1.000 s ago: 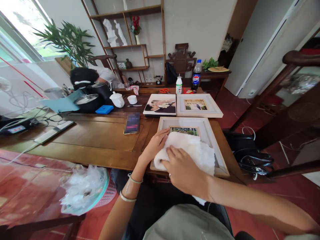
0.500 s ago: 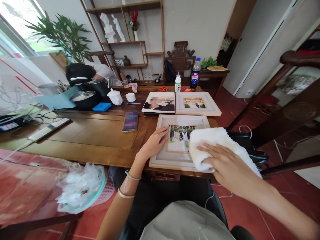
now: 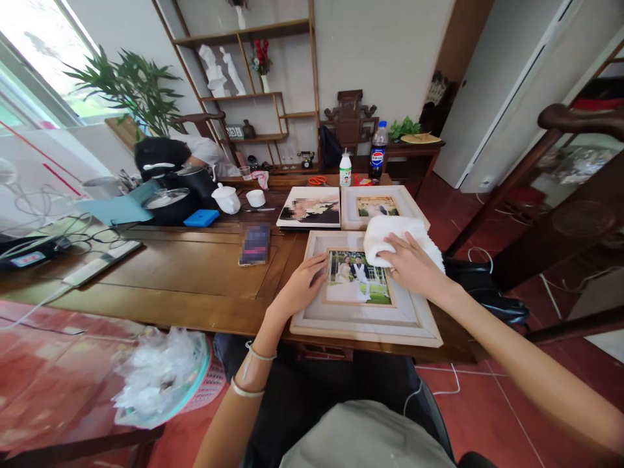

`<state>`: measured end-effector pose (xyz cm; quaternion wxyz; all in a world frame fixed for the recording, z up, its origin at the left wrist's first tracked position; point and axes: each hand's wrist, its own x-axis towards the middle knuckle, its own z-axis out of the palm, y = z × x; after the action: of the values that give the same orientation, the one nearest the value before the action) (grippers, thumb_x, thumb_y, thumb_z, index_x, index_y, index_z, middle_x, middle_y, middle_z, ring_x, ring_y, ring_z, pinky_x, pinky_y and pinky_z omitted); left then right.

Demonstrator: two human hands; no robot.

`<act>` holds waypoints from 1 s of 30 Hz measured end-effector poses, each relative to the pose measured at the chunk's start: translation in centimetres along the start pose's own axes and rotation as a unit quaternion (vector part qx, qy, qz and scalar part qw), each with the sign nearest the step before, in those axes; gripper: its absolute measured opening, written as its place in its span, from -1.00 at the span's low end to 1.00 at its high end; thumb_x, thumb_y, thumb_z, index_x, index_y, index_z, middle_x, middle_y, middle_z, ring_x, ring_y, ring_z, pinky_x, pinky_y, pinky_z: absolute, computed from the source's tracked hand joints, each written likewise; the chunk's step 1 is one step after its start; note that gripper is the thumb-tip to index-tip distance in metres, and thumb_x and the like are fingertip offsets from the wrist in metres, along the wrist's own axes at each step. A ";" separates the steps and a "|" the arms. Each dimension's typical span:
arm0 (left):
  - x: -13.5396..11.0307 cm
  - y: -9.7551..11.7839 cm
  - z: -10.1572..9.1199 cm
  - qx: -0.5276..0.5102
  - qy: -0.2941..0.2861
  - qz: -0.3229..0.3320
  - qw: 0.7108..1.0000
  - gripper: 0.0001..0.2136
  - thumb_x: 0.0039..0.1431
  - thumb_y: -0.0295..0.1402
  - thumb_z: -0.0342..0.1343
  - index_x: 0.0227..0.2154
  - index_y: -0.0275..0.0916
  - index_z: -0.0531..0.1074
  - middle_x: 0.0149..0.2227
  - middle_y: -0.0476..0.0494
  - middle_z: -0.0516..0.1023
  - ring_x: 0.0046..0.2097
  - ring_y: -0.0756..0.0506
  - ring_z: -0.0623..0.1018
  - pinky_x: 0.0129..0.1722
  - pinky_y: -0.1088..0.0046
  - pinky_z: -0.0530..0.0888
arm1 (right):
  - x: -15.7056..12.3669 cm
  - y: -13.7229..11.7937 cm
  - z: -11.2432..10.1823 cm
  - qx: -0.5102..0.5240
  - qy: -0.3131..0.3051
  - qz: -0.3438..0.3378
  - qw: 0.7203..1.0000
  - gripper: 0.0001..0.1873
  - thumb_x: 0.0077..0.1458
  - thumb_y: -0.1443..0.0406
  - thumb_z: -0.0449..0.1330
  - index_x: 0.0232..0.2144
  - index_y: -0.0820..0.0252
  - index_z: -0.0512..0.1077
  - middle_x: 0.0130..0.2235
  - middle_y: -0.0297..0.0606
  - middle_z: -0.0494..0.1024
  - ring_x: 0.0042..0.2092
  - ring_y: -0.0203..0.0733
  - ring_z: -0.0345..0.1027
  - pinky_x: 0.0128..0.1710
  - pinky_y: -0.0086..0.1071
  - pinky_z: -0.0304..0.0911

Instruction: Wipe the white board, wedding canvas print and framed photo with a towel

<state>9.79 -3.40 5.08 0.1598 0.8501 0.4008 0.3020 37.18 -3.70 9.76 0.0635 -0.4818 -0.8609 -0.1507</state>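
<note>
A light wooden picture frame (image 3: 365,329) lies flat near the table's front edge, with a photo (image 3: 358,276) of a couple outdoors at its centre. My left hand (image 3: 305,283) rests on the frame's left side, fingers stretched toward the photo's edge. Under my right hand (image 3: 414,265) is a white fluffy cloth (image 3: 390,231), bunched over the frame's upper right part; the fingers press into it. The cloth hides that corner and laps over the near edge of a second framed photo (image 3: 414,203). A photo album or book (image 3: 312,218) lies beside the second frame.
A phone (image 3: 255,244) lies left of the frame. Farther back are a white teapot (image 3: 227,199), a cup (image 3: 255,198), orange-handled scissors (image 3: 318,181), a white bottle (image 3: 346,170) and a cola bottle (image 3: 378,153). A bag-lined basket (image 3: 195,390) stands at lower left. Another person (image 3: 214,156) sits behind the pots.
My right hand has moved the cloth up and away from me, from the frame's lower right to its upper right, uncovering the photo's right side. My left hand stays on the frame.
</note>
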 end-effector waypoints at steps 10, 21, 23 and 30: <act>-0.1 0.1 0.0 -0.002 0.007 -0.002 1.000 -0.65 0.21 -0.41 -0.08 0.06 -0.25 0.32 0.17 -0.20 0.30 0.21 -0.13 0.27 0.21 0.19 0.21 | -7.1 -7.7 -7.0 0.118 -0.095 -0.075 0.986 -0.55 -0.17 0.48 0.03 -0.17 0.20 0.45 -0.10 -0.05 0.50 0.04 0.07 0.29 0.00 -0.10 0.20; -0.1 -0.1 0.0 -0.003 0.009 0.007 1.000 -0.65 0.22 -0.41 -0.06 0.07 -0.29 0.31 0.17 -0.23 0.30 0.21 -0.12 0.26 0.21 0.23 0.21 | -0.5 -2.9 -0.7 0.025 -0.021 0.028 0.999 -0.41 -0.16 0.56 0.02 0.01 0.37 0.30 0.20 0.13 0.17 0.25 0.08 -0.08 0.18 -0.01 -0.09; -0.1 -0.1 0.1 -0.004 0.011 0.009 1.000 -0.64 0.22 -0.42 -0.06 0.07 -0.29 0.30 0.17 -0.22 0.30 0.22 -0.11 0.25 0.22 0.23 0.20 | 1.7 -1.7 0.3 0.010 -0.003 0.044 0.999 -0.41 -0.13 0.56 0.02 0.04 0.39 0.27 0.21 0.14 0.15 0.26 0.13 -0.11 0.16 0.04 -0.09; 0.0 0.0 0.2 -0.011 0.015 0.002 1.000 -0.64 0.20 -0.43 -0.06 0.06 -0.26 0.32 0.16 -0.23 0.30 0.21 -0.14 0.27 0.21 0.18 0.22 | 3.8 -4.5 -0.7 0.065 -0.068 -0.055 0.994 -0.39 -0.14 0.59 -0.02 0.01 0.24 0.34 0.24 -0.04 0.14 0.25 0.14 -0.10 0.12 0.11 -0.06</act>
<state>9.90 -3.34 4.94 0.1626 0.8443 0.3983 0.3196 31.33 -3.00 10.52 0.0276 -0.4373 -0.8965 -0.0646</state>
